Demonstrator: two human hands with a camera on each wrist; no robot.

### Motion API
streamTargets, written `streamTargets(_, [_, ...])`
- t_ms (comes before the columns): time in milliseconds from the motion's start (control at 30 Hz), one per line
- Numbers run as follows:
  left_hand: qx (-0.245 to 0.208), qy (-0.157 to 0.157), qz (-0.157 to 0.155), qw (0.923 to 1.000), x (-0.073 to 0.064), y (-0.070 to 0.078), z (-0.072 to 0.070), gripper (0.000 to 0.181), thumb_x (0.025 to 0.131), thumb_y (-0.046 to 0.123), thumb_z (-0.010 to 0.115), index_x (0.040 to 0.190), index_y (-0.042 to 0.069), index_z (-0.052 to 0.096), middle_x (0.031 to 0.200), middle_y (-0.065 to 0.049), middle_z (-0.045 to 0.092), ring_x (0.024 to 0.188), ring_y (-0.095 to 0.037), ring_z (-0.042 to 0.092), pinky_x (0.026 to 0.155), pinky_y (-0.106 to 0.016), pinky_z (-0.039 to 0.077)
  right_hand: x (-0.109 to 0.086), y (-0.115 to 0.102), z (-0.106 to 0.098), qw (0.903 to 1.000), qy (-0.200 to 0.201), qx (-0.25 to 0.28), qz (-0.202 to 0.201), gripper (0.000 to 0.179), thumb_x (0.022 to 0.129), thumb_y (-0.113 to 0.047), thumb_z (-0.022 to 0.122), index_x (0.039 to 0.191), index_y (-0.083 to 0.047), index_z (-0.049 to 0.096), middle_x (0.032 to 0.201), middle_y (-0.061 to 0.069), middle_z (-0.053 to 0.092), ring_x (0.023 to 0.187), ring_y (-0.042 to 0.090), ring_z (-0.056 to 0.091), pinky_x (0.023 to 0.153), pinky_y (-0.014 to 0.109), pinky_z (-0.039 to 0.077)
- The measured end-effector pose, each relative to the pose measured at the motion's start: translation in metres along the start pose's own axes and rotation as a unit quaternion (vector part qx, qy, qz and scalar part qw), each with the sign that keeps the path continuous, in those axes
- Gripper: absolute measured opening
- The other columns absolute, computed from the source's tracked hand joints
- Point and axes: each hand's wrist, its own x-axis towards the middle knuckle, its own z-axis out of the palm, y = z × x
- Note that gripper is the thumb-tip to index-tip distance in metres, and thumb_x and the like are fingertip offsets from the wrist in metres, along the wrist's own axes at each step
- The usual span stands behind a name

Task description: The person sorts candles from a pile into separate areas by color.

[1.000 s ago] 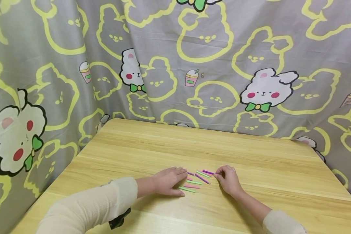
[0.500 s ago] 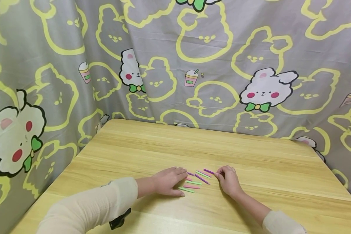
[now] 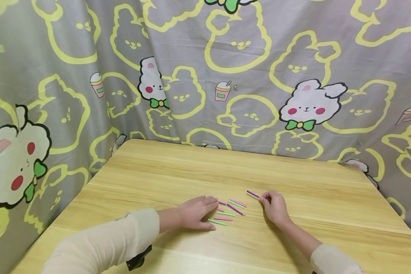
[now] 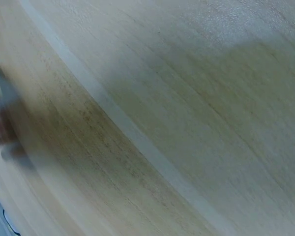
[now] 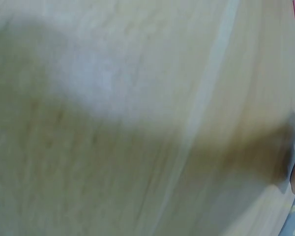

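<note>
Purple stick [image 3: 252,194] set apart from the cluster, beyond its right side, near end pinched by thumb and fingers of the right hand [image 3: 275,208]; lifted or skimming the table [image 3: 150,167], cannot tell; loose sticks [image 3: 235,209], green, pink, purple, lie between the hands; left hand [image 3: 198,212] palm down, fingers loosely extended at their left ends; judged best: light pinch, neighbours undisturbed, left hand steady against rolling; patterned curtain [image 3: 188,42] behind.
</note>
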Motion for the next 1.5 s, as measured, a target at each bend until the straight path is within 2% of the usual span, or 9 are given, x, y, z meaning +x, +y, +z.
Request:
streamTargets(300, [-0.003,0.004,0.002,1.0,-0.001,0.0,0.0,0.072,0.089,0.056,0.049,0.137,0.003,0.042,0.143,-0.012,0.043,0.133,-0.025,0.04,0.111,-0.039,0.033,0.003,0.007,-0.004,0.9995,0.029,-0.009,-0.002,0.009,0.086,-0.002,0.061,0.083,0.007,0.063,0.083,0.019,0.061,0.078,0.025,0.053,0.066,0.026,0.04])
streamTargets(600, [-0.008,0.002,0.0,1.0,-0.001,0.001,-0.001,0.071,0.089,0.055,0.05,0.137,0.003,0.042,0.143,-0.012,0.042,0.134,-0.025,0.04,0.112,-0.039,0.032,0.011,0.015,-0.012,0.9991,0.04,-0.012,0.007,0.012,0.087,-0.001,0.059,0.085,0.01,0.062,0.082,0.022,0.061,0.076,0.027,0.053,0.062,0.024,0.041])
streamTargets(900, [-0.006,-0.001,-0.001,1.0,-0.002,0.002,-0.002,0.072,0.089,0.055,0.049,0.138,0.003,0.041,0.144,-0.013,0.041,0.134,-0.025,0.039,0.112,-0.039,0.032,0.017,0.018,-0.014,0.9981,0.049,-0.025,0.028,0.016,0.089,-0.004,0.057,0.088,0.011,0.061,0.089,0.027,0.06,0.087,0.037,0.05,0.073,0.039,0.037])
streamTargets(1100, [-0.004,-0.006,-0.005,1.0,-0.002,0.002,-0.003,0.072,0.089,0.056,0.048,0.138,0.004,0.04,0.145,-0.013,0.04,0.135,-0.025,0.038,0.113,-0.04,0.031,0.021,0.022,-0.016,0.9972,0.058,-0.038,0.03,0.016,0.088,-0.003,0.057,0.086,0.012,0.062,0.087,0.027,0.059,0.086,0.038,0.05,0.076,0.045,0.037])
streamTargets(1500, [0.005,-0.001,-0.001,1.0,0.0,0.0,0.001,0.073,0.089,0.058,0.047,0.138,0.004,0.04,0.145,-0.013,0.04,0.135,-0.025,0.037,0.112,-0.04,0.032,0.024,0.031,-0.014,0.9958,0.07,-0.053,0.025,0.015,0.086,-0.004,0.06,0.082,0.01,0.062,0.084,0.026,0.061,0.084,0.036,0.051,0.076,0.043,0.036])
